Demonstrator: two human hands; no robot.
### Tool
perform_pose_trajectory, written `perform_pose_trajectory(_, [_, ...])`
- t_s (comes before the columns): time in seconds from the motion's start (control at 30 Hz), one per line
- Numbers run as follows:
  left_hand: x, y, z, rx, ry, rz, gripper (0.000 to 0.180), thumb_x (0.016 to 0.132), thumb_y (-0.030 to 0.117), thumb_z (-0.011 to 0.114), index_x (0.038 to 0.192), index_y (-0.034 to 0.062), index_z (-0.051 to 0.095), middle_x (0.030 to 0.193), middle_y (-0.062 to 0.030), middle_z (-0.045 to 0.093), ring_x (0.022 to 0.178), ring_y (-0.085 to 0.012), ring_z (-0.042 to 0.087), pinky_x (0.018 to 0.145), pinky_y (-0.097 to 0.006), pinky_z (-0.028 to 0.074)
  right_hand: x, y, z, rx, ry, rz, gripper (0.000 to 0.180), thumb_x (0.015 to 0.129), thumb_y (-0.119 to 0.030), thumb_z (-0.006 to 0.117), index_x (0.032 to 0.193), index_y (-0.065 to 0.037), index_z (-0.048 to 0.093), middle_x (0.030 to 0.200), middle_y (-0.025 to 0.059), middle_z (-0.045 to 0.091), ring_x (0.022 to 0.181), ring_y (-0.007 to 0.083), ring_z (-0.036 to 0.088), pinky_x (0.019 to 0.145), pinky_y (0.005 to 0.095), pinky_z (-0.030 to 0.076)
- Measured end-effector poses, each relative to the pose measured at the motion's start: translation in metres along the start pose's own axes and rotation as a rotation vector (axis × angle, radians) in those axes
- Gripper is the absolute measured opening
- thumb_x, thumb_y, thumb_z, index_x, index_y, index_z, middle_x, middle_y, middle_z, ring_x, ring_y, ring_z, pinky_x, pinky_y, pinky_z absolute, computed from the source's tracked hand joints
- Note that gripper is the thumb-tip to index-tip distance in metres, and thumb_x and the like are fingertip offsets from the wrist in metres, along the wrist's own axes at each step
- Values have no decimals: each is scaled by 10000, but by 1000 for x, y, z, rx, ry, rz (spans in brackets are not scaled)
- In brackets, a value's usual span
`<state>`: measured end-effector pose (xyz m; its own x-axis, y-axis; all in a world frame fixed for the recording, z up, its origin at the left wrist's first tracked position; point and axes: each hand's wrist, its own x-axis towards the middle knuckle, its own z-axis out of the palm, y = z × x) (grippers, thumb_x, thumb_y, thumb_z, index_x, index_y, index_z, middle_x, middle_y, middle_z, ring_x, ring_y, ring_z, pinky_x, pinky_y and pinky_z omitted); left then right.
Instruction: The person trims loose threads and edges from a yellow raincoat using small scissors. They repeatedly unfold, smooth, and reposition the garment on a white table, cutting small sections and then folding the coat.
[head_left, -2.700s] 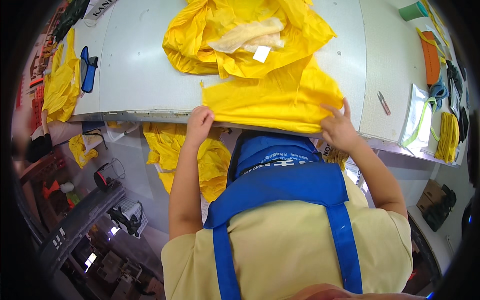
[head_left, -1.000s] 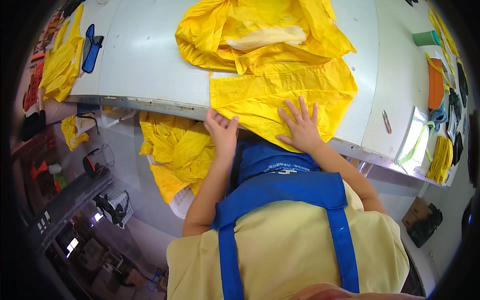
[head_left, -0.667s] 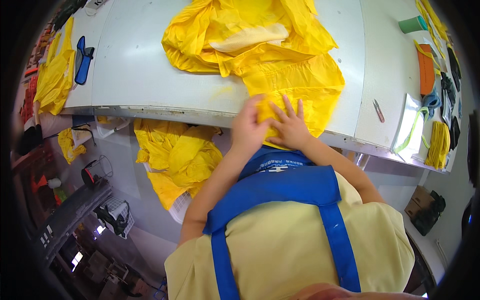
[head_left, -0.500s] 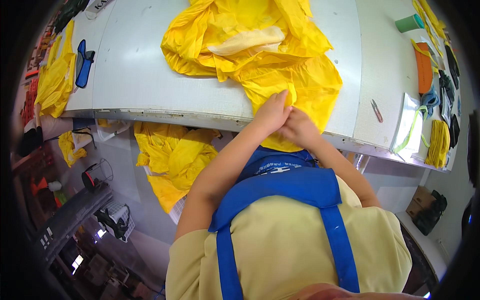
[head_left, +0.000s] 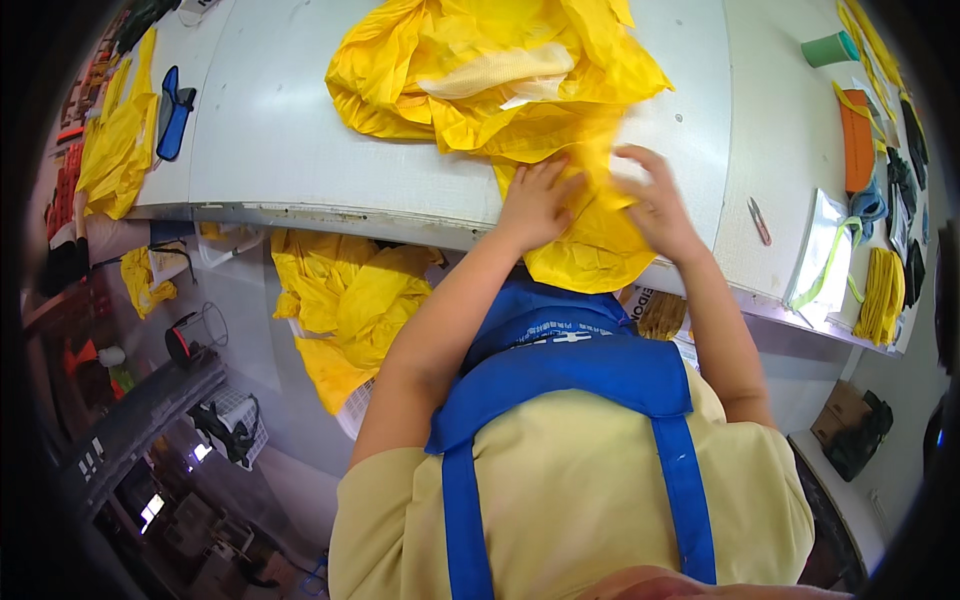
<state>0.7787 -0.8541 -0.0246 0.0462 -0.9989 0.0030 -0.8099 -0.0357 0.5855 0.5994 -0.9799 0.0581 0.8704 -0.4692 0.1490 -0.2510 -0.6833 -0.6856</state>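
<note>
A crumpled yellow garment of thin, shiny material lies on the white table, with a pale mesh lining showing in its middle. One part of it hangs over the table's near edge in front of me. On that part rests my left hand, fingers spread and pressing on the cloth. My right hand is at the right side of the same part, thumb and fingers apart and curved. Its fingertips and the cloth beside them are smeared by motion, so whether they touch is unclear.
Small snips lie on the table at right, near a clear bag, a yellow bundle, an orange piece and a green thread cone. More yellow garments fill a basket below the edge. Another person's arm shows far left.
My hands, together at the garment's near part before, have moved apart. The right one went up and to the right, and the fingers of both have spread. The cloth between them has narrowed and shifted.
</note>
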Motion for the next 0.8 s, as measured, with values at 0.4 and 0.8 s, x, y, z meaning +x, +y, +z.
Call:
perform_pose_trajectory(0.4, [2,-12,-12,15,206,159,483,846,296,560,1307,186,471,1414,-93,368,1247,-310,400,1052,-485,265,11,31,19,58,-537,41,426,790,-178,605,1216,-193,584,1477,43,305,1392,324,184,1128,493,128])
perform_pose_trajectory(0.8, [-8,7,-6,267,-46,36,629,817,568,517,1377,304,411,1523,-100,189,1417,-309,92,1098,-576,-8,-11,43,12,-185,-547,-131,336,751,-269,675,1067,-164,639,1073,92,635,1051,281,571,921,421,419])
